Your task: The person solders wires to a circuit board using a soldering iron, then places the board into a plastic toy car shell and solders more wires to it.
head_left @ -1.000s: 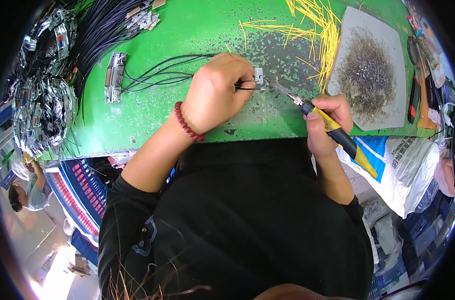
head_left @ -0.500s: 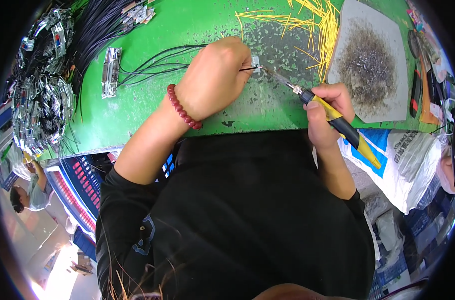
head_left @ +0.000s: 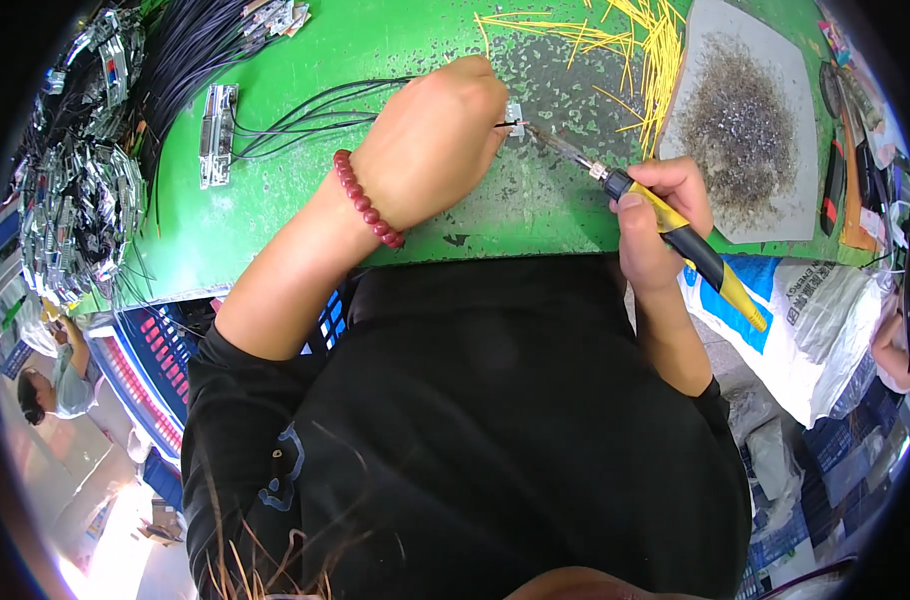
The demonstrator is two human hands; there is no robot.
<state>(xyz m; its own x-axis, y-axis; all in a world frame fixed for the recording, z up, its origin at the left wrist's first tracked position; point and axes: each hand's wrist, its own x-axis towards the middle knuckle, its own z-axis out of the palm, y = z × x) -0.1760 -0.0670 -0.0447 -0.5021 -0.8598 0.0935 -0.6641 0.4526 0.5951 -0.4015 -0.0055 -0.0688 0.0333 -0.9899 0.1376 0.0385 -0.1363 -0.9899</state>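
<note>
My left hand is closed near the middle of the green bench, with a thin black wire coming out past its fingertips. The wire's end lies at a small pale metal plate. Several dark wires run from under this hand to a shiny metal housing on the left. In my right hand is a yellow and black soldering iron, its tip pointing up-left at the plate and wire end. Whether the tip touches them I cannot tell. The fingers of the left hand are mostly hidden behind its back.
Loose yellow wires lie at the far right of the bench. Beside them is a grey board covered with dark residue. Metal parts and bundled black wires are heaped on the left. A white sack hangs at lower right.
My left hand has shifted slightly up. The soldering iron stays in my right hand, its tip still by the plate. The whole view has moved a little.
</note>
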